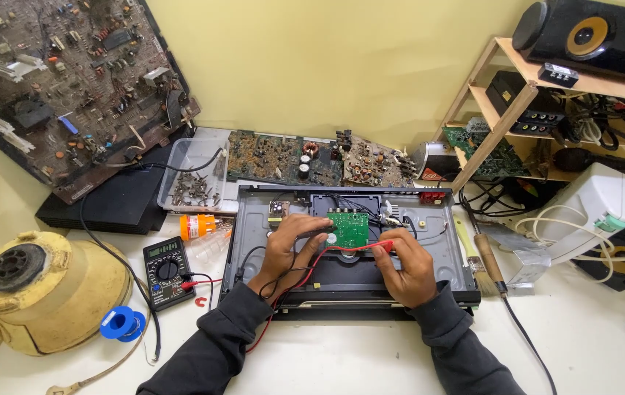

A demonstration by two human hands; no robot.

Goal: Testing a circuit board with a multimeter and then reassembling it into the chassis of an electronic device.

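the small green circuit board (347,228) sits just above the middle of the frame, inside the open grey metal chassis (458,271) on the white tabletop (371,358). the right hand (409,265) pinches a red probe (371,247) in a narrow grip, its tip lying toward the board's lower edge; the left hand (289,245) is curled with fingers on the board's left side, and a black lead seems to run under it, though i cannot tell whether it grips a probe. both forearms come up from the bottom edge in dark sleeves, wrists resting on the chassis front lip, knuckles up. the risk i see is a probe tip slipping and bridging close solder points, since the board looks crowded; the red wire (305,281) and black wires looping under the left wrist could also snag and drag the black multimeter (168,272) at lower left. beside that lie an orange bottle (197,225), a blue solder spool (122,322) and a yellow round housing (42,289); a wooden-handled brush (489,260) lies right of the chassis.
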